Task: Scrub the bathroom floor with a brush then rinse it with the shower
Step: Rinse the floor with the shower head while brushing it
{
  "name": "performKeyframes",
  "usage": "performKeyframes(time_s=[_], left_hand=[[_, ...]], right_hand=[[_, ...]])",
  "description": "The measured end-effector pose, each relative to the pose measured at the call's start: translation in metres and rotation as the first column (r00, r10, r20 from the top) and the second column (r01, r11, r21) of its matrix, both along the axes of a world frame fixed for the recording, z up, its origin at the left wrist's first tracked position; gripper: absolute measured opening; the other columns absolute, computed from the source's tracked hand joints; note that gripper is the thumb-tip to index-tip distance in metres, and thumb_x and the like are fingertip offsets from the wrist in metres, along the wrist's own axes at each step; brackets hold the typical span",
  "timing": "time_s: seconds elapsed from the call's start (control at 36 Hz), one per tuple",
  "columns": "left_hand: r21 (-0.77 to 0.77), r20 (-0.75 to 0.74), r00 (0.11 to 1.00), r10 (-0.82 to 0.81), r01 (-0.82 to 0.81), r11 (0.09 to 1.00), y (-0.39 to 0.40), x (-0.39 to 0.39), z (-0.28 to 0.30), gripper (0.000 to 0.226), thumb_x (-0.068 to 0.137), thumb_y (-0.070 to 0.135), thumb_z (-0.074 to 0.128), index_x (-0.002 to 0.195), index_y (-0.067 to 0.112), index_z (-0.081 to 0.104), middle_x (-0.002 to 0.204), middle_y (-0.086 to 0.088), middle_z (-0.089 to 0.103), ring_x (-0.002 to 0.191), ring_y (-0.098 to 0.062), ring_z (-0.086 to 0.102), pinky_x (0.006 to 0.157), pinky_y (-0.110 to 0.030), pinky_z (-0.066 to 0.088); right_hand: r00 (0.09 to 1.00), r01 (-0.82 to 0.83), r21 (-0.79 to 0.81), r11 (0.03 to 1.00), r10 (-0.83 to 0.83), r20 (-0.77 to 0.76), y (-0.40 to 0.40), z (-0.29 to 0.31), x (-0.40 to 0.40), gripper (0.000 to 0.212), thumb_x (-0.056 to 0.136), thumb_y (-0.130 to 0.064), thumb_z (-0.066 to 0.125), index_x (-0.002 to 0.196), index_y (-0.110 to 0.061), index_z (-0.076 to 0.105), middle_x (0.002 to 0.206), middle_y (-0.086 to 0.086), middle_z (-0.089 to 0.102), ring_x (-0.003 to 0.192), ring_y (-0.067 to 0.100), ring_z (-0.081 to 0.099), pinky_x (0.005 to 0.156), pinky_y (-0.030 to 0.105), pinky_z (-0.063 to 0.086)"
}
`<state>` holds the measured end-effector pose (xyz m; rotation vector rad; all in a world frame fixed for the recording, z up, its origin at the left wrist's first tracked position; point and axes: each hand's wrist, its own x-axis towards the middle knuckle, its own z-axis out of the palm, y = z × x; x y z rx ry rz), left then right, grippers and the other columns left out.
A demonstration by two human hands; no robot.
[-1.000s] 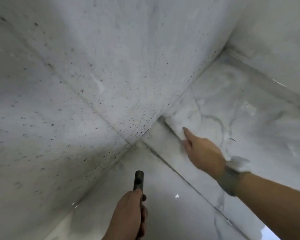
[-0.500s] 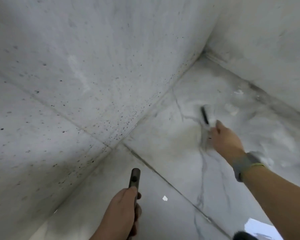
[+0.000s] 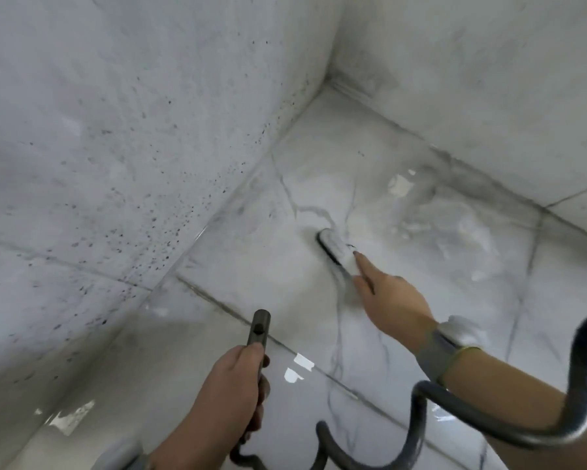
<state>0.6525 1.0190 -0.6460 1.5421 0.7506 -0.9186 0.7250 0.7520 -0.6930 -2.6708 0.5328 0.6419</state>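
Right hand point(image 3: 392, 305) at centre right, gripping brush point(image 3: 332, 247), index finger stretched along its back, bristles down on wet marble floor point(image 3: 421, 232) near the corner. Left hand point(image 3: 232, 395) at lower centre, wrapped round dark shower handle point(image 3: 258, 329), tip pointing up-frame. Grey hose point(image 3: 421, 398) looping across lower right. Speckled wall tiles point(image 3: 115, 130) at upper left. No readable writing or brand anywhere.

Two hands are in sight: the left hand point(image 3: 231, 395) near, the right hand point(image 3: 392, 300) farther off to the right. One brush point(image 3: 332, 247) lies on the floor point(image 3: 421, 283), one shower handle point(image 3: 258, 329) points forward, and one hose point(image 3: 455, 432) loops along the near edge. Two walls point(image 3: 132, 130) meet in the far corner. One wristband point(image 3: 444, 344) sits on the right wrist.
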Motion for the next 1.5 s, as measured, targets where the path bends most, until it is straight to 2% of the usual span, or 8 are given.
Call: performKeyframes(time_s=[0.22, 0.53, 0.94, 1.08, 1.19, 1.31, 1.42, 1.5], left_hand=[[-0.006, 0.015, 0.998, -0.068, 0.068, 0.998, -0.018, 0.011, -0.001, 0.032, 0.105, 0.034, 0.036, 0.107, 0.01, 0.057, 0.061, -0.004, 0.048, 0.04, -0.017, 0.035, 0.044, -0.024, 0.026], [-0.034, 0.049, 0.987, -0.153, 0.155, 0.987, -0.035, 0.02, -0.007, 0.034, 0.106, 0.034, 0.036, 0.111, 0.007, 0.057, 0.059, -0.003, 0.044, 0.039, -0.016, 0.035, 0.044, -0.025, 0.026], [-0.026, 0.074, 0.941, -0.33, 0.333, 0.943, -0.075, 0.017, -0.011, 0.034, 0.103, 0.032, 0.039, 0.107, 0.005, 0.059, 0.061, -0.001, 0.049, 0.04, -0.015, 0.037, 0.045, -0.024, 0.026], [-0.062, 0.063, 0.944, -0.324, 0.328, 0.943, -0.081, 0.024, -0.013, 0.032, 0.103, 0.029, 0.039, 0.11, 0.002, 0.055, 0.057, 0.0, 0.044, 0.039, -0.014, 0.032, 0.045, -0.023, 0.022], [-0.111, 0.034, 0.954, -0.299, 0.301, 0.947, -0.082, 0.027, -0.016, 0.033, 0.103, 0.028, 0.039, 0.112, 0.0, 0.053, 0.057, -0.001, 0.041, 0.038, -0.014, 0.03, 0.045, -0.024, 0.02], [-0.092, 0.014, 0.951, -0.308, 0.308, 0.947, -0.08, 0.022, -0.017, 0.035, 0.103, 0.029, 0.038, 0.113, 0.0, 0.054, 0.056, -0.001, 0.043, 0.037, -0.014, 0.032, 0.044, -0.024, 0.021], [-0.003, -0.021, 0.957, -0.289, 0.289, 0.957, -0.078, 0.005, -0.018, 0.039, 0.103, 0.032, 0.041, 0.107, -0.002, 0.059, 0.062, -0.004, 0.048, 0.039, -0.016, 0.037, 0.042, -0.02, 0.024], [-0.051, -0.141, 0.953, -0.269, 0.264, 0.963, -0.077, -0.01, -0.021, 0.043, 0.105, 0.038, 0.038, 0.111, 0.0, 0.056, 0.058, -0.002, 0.046, 0.038, -0.015, 0.035, 0.042, -0.021, 0.024]], right_hand=[[0.985, 0.167, 0.014, 0.986, -0.168, 0.042, -0.009, -0.003, -0.019, 0.054, 0.105, -0.047, 0.031, 0.158, -0.041, 0.021, 0.116, 0.009, 0.069, 0.098, 0.035, 0.062, 0.081, 0.039, 0.048], [0.976, 0.199, 0.027, 0.98, -0.2, 0.085, -0.024, -0.002, -0.047, 0.054, 0.106, -0.046, 0.03, 0.158, -0.038, 0.019, 0.07, -0.004, 0.056, 0.061, 0.021, 0.052, 0.056, 0.035, 0.04], [0.907, 0.414, 0.06, 0.908, -0.417, 0.054, -0.055, -0.011, -0.11, 0.057, 0.104, -0.054, 0.03, 0.156, -0.05, 0.008, 0.112, 0.001, 0.066, 0.094, 0.025, 0.065, 0.086, 0.04, 0.053], [0.886, 0.452, 0.124, 0.883, -0.461, 0.051, -0.046, -0.008, -0.131, 0.063, 0.091, -0.066, 0.028, 0.148, -0.042, 0.041, 0.128, 0.007, 0.064, 0.118, 0.034, 0.059, 0.102, 0.047, 0.047], [0.912, 0.411, -0.025, 0.911, -0.411, -0.001, -0.038, -0.012, -0.148, 0.043, 0.101, -0.05, 0.031, 0.139, -0.038, 0.047, 0.102, 0.0, 0.068, 0.098, 0.029, 0.064, 0.083, 0.04, 0.05], [0.748, 0.652, 0.038, 0.757, -0.651, 0.126, -0.041, -0.018, -0.146, 0.05, 0.103, -0.048, 0.033, 0.153, -0.043, 0.03, 0.111, 0.01, 0.071, 0.096, 0.035, 0.066, 0.078, 0.04, 0.047], [0.938, 0.314, 0.101, 0.944, -0.325, 0.123, 0.015, -0.021, -0.098, 0.055, 0.103, -0.048, 0.035, 0.156, -0.04, 0.022, 0.086, 0.002, 0.068, 0.078, 0.025, 0.066, 0.07, 0.038, 0.053], [0.999, 0.039, 0.1, 0.994, -0.038, -0.011, 0.026, -0.013, -0.057, 0.055, 0.104, -0.053, 0.029, 0.157, -0.044, 0.016, 0.106, 0.008, 0.069, 0.095, 0.032, 0.065, 0.079, 0.041, 0.052]])
